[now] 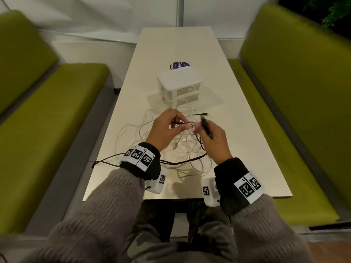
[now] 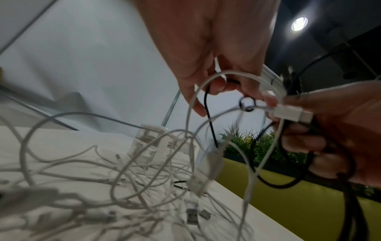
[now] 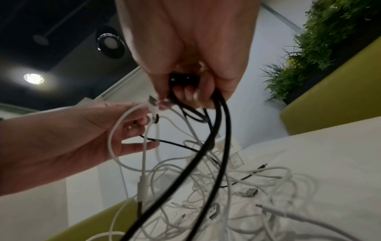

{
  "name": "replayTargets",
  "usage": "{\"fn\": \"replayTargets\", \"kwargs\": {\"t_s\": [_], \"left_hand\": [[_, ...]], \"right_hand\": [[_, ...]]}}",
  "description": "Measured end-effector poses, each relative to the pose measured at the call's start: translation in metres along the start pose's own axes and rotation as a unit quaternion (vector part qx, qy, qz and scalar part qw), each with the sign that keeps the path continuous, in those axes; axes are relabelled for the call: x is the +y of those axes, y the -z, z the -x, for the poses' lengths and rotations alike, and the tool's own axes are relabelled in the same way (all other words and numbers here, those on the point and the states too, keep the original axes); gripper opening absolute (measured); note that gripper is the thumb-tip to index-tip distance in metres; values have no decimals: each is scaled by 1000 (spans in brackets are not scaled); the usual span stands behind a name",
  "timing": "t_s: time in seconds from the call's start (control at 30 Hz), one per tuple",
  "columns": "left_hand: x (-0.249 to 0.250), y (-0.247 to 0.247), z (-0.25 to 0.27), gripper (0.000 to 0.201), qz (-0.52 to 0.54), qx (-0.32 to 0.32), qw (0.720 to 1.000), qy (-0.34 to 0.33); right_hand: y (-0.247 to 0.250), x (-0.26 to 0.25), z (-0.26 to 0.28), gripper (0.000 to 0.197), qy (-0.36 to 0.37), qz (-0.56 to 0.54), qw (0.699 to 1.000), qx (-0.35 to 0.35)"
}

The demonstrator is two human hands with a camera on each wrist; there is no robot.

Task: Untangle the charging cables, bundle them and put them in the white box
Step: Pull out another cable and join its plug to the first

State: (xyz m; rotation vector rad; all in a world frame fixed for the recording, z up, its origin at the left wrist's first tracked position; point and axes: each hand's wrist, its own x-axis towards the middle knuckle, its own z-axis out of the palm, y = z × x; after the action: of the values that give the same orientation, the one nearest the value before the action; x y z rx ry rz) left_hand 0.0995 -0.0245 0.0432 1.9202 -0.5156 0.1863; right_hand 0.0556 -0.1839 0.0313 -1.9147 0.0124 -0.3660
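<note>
A tangle of white charging cables (image 1: 167,149) (image 2: 123,179) (image 3: 247,187) lies on the table in front of the closed white box (image 1: 180,82) (image 2: 148,140). Both hands hover over the tangle, close together. My left hand (image 1: 177,123) (image 2: 222,84) (image 3: 136,127) pinches a thin black cable (image 2: 208,110) between thumb and forefinger. My right hand (image 1: 197,128) (image 3: 185,91) (image 2: 329,130) pinches a white USB plug (image 2: 288,113) and grips folded lengths of a thick black cable (image 3: 218,130) in its palm. A white cable loop (image 2: 191,101) hangs round the left fingers.
The cream table (image 1: 237,149) is narrow, with green benches (image 1: 57,111) (image 1: 284,111) on both sides. A dark cable (image 1: 180,162) trails over the table's near left edge. A purple sticker (image 1: 179,65) lies behind the box. A loose black plug end (image 1: 201,114) lies near the box.
</note>
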Motion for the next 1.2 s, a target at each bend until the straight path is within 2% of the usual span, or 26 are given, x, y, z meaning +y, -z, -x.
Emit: {"fn": "replayTargets", "kwargs": {"t_s": [0.07, 0.1, 0.2, 0.33, 0.53, 0.6, 0.67, 0.73, 0.83, 0.9, 0.97, 1.1, 1.2], "left_hand": [[-5, 6, 4, 17, -9, -13, 1000, -13], [-7, 9, 6, 15, -15, -22, 1000, -14], [-12, 15, 7, 9, -50, -38, 998, -32], [-13, 14, 8, 16, -93, -39, 994, -45], [-14, 9, 8, 18, -124, -68, 988, 64], [-9, 6, 4, 30, -104, -59, 987, 108], [-1, 2, 0, 37, -111, -81, 986, 94], [3, -3, -1, 24, -136, -100, 984, 53], [2, -7, -6, 15, -108, -105, 985, 82], [-1, -8, -6, 15, -144, -120, 979, 77], [-6, -8, -5, 15, -152, -89, 983, 55], [-9, -4, -3, 19, -129, 47, 991, 3], [-7, 4, -3, 16, -61, 50, 997, -18]], "right_hand": [[9, 6, -6, 28, -34, -8, 997, 67], [12, 8, -8, 31, -38, -2, 996, 79], [8, 9, -7, 32, -36, 16, 995, 87], [0, 10, -4, 30, -30, 5, 993, 115], [-3, 1, -3, 28, -24, -43, 995, 92], [-5, 0, -1, 29, -23, -48, 996, 76], [-6, -2, 0, 30, -23, -50, 996, 64], [-6, -4, -1, 29, -17, -50, 997, 62], [-3, -7, -3, 28, -18, -52, 996, 71], [-1, -7, -3, 28, -17, -58, 996, 68], [0, -7, -3, 29, -17, -54, 996, 75], [3, -1, -5, 29, -30, -47, 992, 113], [9, 1, -5, 29, -38, -54, 986, 155]]}}
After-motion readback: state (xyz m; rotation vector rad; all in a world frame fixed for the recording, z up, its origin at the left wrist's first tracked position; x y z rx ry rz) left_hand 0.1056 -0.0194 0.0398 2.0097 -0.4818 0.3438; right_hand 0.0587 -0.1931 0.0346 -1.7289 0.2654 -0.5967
